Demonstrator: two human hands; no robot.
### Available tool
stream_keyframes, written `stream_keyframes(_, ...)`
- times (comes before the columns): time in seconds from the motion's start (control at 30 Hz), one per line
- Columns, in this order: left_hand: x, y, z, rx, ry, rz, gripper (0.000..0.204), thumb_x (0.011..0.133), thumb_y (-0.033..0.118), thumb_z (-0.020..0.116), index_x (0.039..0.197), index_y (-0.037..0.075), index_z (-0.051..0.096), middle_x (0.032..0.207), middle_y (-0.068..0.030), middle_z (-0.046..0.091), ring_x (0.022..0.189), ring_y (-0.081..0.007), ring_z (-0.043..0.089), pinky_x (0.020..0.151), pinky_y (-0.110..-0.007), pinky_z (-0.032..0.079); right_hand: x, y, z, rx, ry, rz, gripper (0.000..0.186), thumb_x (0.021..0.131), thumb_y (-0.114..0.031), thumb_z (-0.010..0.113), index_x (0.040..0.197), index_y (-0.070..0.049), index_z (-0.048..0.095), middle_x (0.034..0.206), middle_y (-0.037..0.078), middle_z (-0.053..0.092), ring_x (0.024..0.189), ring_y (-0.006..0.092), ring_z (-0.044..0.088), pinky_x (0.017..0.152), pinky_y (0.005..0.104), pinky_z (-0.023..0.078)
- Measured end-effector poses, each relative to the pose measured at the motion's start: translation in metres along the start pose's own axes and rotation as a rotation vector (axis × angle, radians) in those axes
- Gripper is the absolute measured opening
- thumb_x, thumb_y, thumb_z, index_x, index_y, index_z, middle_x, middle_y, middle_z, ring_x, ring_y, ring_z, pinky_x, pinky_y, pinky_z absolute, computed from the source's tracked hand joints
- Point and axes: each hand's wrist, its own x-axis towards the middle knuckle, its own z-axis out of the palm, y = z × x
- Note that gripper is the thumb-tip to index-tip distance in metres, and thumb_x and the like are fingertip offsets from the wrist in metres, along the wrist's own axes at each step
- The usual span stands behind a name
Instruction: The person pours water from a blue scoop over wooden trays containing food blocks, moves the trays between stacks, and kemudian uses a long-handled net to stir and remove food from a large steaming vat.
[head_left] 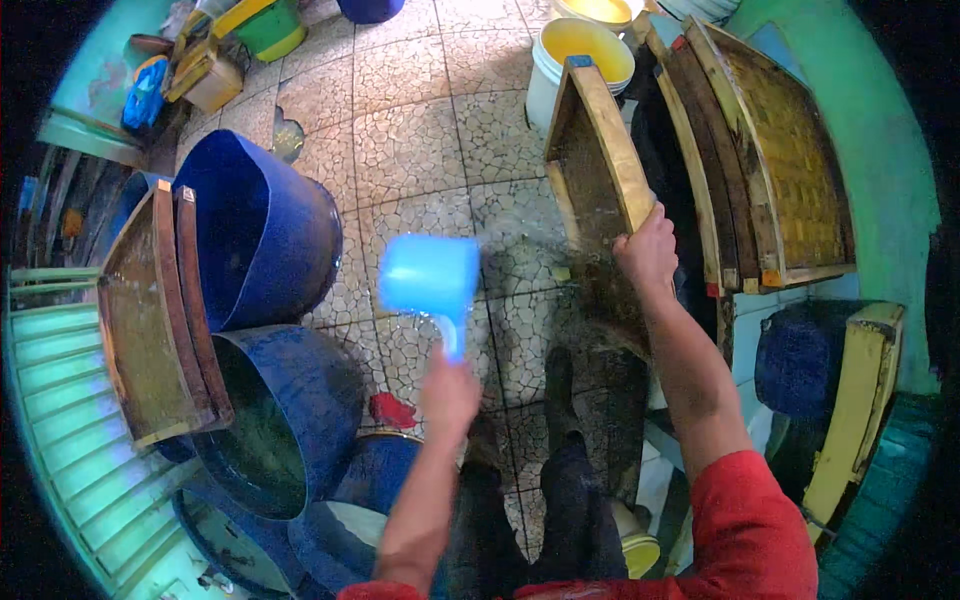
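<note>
- Head view, looking down at wet, crackle-patterned floor tiles (420,130) with my dark boots at the lower middle.
- My left hand (448,392) is closed around the handle of a light blue plastic scoop (430,275); the scoop is raised over the floor, blurred, its cup pointing away from me. Spray or water shows faintly between it and the frame.
- My right hand (648,250) grips the lower end of the top rail of a wooden screen frame (592,170), fingers wrapped over the edge. The frame stands tilted on the floor, mesh side facing the scoop, its lower part dark and wet.
- Left of me: two big dark blue tubs (265,235), the nearer one holding dark water, with another wooden frame (150,320) leaning on them.
- Right of me: a stack of similar frames (770,160) leans on the green wall; a white bucket with yellow inside (585,50) stands behind my frame.
- A small red thing (392,410) lies on the tiles near my left wrist; I cannot tell what it is.
- Risk, my judgement: the frame is steadied by one hand on a wet rail, so it could slip or tip toward the stack.
- Risk: the tiles look slick; a hard swing of the scoop could unsettle my footing or splash past the mesh.
</note>
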Motion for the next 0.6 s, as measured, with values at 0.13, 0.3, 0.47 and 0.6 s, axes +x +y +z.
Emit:
stream_keyframes(0.13, -0.047, -0.13, -0.089, -0.001, 0.3, -0.222, 0.039, 0.089, 0.027, 0.054, 0.113, -0.004, 0.049, 0.094, -0.0286, 0.059, 0.085, -0.0453, 0.058, 0.072, -0.05, 0.047, -0.013, -0.013, 0.006, -0.063, 0.037, -0.056, 0.076, 0.072, -0.022, 0.07, 0.133, -0.006, 0.028, 0.114, 0.021, 0.049, 0.104, 0.0378, 0.054, 0.082, 0.0476, 0.049)
stream_keyframes(0.3, -0.134, -0.283, -0.145, 0.223, 0.628, -0.237, 0.041, 0.094, 0.027, 0.045, 0.12, -0.004, 0.043, 0.098, -0.0326, 0.056, 0.087, -0.0508, 0.054, 0.071, -0.052, 0.042, -0.019, -0.015, 0.007, -0.08, 0.028, -0.162, 0.078, 0.073, -0.021, 0.07, 0.135, -0.011, 0.025, 0.116, 0.019, 0.049, 0.104, 0.038, 0.054, 0.083, 0.0481, 0.048)
stream_keyframes(0.47, -0.141, -0.383, -0.14, 0.264, 0.431, -0.432, 0.037, 0.093, 0.025, 0.046, 0.119, -0.001, 0.043, 0.092, -0.0322, 0.058, 0.087, -0.0498, 0.054, 0.069, -0.055, 0.041, -0.018, -0.022, 0.001, -0.167, -0.02, -0.024, 0.078, 0.074, -0.017, 0.069, 0.137, -0.014, 0.023, 0.122, 0.019, 0.049, 0.109, 0.0385, 0.053, 0.088, 0.0491, 0.045)
stream_keyframes(0.6, -0.099, -0.483, -0.115, 0.302, 0.18, -0.461, 0.043, 0.089, 0.028, 0.049, 0.121, -0.001, 0.044, 0.099, -0.0301, 0.059, 0.092, -0.0487, 0.055, 0.076, -0.054, 0.044, 0.019, 0.018, 0.025, -0.18, 0.071, -0.136, 0.066, 0.072, -0.019, 0.066, 0.127, -0.01, 0.031, 0.115, 0.021, 0.054, 0.104, 0.0408, 0.055, 0.084, 0.0504, 0.046)
